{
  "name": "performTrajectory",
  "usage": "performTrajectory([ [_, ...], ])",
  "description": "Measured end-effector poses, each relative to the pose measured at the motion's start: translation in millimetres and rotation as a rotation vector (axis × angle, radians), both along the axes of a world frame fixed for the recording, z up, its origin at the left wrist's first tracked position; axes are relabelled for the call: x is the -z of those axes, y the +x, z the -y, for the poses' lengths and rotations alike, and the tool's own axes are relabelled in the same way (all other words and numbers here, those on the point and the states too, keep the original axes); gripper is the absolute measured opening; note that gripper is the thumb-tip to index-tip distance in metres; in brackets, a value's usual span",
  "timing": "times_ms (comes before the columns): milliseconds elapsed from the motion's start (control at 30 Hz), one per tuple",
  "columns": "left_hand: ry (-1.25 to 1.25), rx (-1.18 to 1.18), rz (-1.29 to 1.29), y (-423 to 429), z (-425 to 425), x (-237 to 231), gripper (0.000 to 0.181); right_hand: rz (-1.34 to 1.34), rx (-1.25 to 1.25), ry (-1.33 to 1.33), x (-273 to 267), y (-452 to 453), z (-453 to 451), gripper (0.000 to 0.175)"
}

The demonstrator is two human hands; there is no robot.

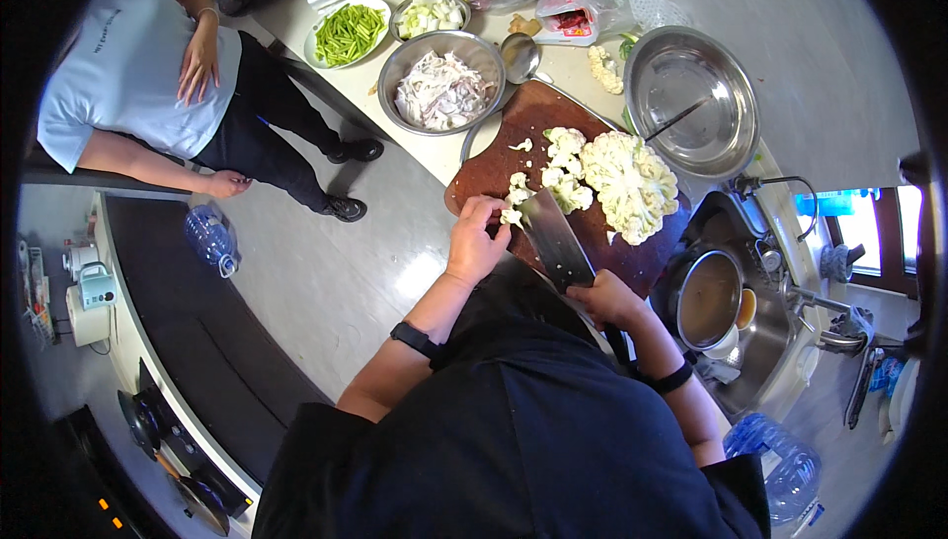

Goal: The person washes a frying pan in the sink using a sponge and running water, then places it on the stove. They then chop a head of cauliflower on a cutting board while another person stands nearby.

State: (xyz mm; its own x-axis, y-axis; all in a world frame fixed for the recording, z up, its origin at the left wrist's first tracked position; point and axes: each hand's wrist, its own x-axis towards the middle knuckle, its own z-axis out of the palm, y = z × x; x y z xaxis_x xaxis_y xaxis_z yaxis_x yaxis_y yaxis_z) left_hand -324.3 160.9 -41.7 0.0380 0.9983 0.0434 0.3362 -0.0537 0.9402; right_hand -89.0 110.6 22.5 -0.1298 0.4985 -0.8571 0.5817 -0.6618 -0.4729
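Observation:
My right hand (609,300) grips the handle of a Chinese cleaver (554,235), its broad blade lying over the wooden cutting board (485,158). Between the fingers of my left hand (478,240) is a small cauliflower floret (511,216), right beside the blade's tip. Another floret (518,189) sits just beyond those fingers. Several cut pieces (566,187) lie past the blade. To their right rests a large cauliflower head (629,183) on the board. Small white crumbs cling to the blade and dot the wood.
Behind the board stand a steel bowl of pale shredded food (444,91), a ladle (520,58), a plate of chopped green stalks (348,34) and a large steel basin (689,102). At right, a pot (709,298) occupies the sink (763,346). Another person (155,72) stands at left.

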Motion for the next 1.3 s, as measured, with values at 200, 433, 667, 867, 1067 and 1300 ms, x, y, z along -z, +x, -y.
performTrajectory([
  [200,0.035,0.035,-0.416,16.9,-9.5,-22.3,0.055,0.059,0.024,0.107,-1.7,-2.2,8.5,0.034],
  [433,-0.007,0.094,-0.319,10.2,-20.0,-15.2,0.047,0.06,0.032,0.082,2.0,0.9,10.3,0.038],
  [667,-0.288,0.2,-0.199,-10.5,-33.8,-25.4,0.064,0.096,0.026,0.079,2.0,-0.3,13.0,0.042],
  [867,-0.503,0.339,0.024,-21.7,-47.3,-27.7,0.058,0.089,0.073,0.083,2.3,-2.7,15.4,0.041],
  [1067,-0.723,0.321,0.248,-21.3,-50.5,-24.4,0.05,0.126,0.072,0.125,-2.7,-6.3,17.6,0.044],
  [1300,-0.753,0.336,0.155,-12.5,-46.4,-22.3,0.044,0.183,0.053,0.143,-6.0,-11.8,19.9,0.045],
])
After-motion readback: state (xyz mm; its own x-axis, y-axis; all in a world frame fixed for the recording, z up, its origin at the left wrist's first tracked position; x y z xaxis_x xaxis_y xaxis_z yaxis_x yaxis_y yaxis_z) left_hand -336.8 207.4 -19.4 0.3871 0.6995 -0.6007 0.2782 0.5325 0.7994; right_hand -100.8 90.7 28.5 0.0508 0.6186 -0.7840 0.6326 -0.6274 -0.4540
